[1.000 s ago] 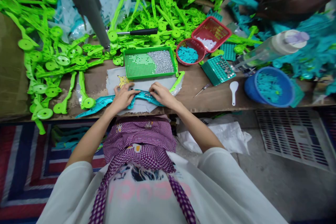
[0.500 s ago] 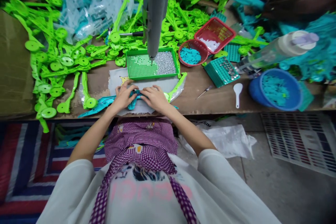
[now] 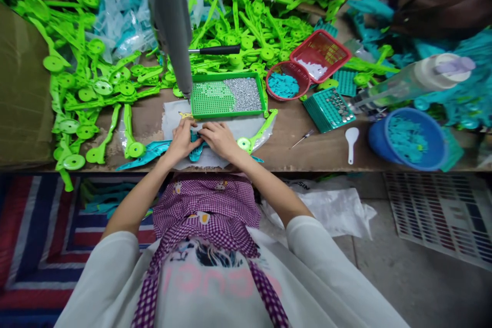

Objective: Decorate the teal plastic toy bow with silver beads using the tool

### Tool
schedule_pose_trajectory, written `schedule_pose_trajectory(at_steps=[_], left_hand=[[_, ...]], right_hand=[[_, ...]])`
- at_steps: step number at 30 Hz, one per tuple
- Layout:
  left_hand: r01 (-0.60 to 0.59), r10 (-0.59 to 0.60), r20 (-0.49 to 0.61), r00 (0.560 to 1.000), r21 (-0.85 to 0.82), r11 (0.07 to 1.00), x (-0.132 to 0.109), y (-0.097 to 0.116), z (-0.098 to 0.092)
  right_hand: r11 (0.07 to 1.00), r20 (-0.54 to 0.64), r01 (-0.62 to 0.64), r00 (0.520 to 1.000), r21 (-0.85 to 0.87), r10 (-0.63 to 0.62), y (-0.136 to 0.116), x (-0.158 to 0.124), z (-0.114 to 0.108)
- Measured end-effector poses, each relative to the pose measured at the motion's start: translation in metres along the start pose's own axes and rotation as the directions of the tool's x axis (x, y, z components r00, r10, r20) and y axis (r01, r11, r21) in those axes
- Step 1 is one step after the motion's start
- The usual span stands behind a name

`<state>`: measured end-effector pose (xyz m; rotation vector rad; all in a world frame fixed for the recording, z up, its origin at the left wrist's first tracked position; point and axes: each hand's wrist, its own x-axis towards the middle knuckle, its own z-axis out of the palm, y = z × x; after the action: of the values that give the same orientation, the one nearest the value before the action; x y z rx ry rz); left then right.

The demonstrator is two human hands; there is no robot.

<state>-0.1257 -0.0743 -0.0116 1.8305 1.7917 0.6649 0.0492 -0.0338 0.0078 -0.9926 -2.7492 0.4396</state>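
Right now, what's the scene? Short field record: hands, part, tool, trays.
left hand: grips teal part on the white cloth
right hand: on the same part, right beside the left hand
green tray: small silver pieces, mostly right half
tool: grey driver hanging over the table, tip by the tray's left edge
right of tray: red round basket of teal bits, blue bowl, white spoon
left: heap of green parts

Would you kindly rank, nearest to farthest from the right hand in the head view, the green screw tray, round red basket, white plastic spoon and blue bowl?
1. Green screw tray: just beyond right hand.
2. Round red basket: beyond-right.
3. White plastic spoon: right.
4. Blue bowl: far right.
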Motion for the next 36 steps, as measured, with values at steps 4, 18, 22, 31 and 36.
schedule_pose_trajectory(at_steps=[4, 18, 22, 31, 36], left_hand=[[-0.024, 0.024, -0.019, 1.0, -0.003, 1.0, -0.003, -0.001, 0.002], [-0.02, 0.017, 0.076, 0.997, 0.04, 0.999, -0.003, 0.006, -0.004], [-0.045, 0.045, 0.063, 0.997, -0.003, 0.999, -0.003, 0.005, -0.003], [-0.07, 0.073, 0.08, 0.994, -0.038, 0.997, 0.001, -0.002, -0.006], [-0.099, 0.104, 0.209, 0.972, -0.037, 0.994, 0.003, -0.007, -0.013]], right_hand=[[0.998, 0.018, 0.039, 0.999, -0.043, -0.038, 0.005, 0.007, 0.0], [0.984, 0.022, 0.122, 0.993, -0.129, -0.12, 0.015, 0.009, 0.001], [0.973, 0.061, 0.152, 0.988, -0.176, -0.144, 0.01, 0.012, -0.007], [0.923, 0.194, 0.303, 0.946, -0.236, -0.261, 0.0, 0.028, -0.016], [0.98, 0.141, 0.176, 0.977, -0.092, -0.162, 0.01, 0.016, -0.014]])
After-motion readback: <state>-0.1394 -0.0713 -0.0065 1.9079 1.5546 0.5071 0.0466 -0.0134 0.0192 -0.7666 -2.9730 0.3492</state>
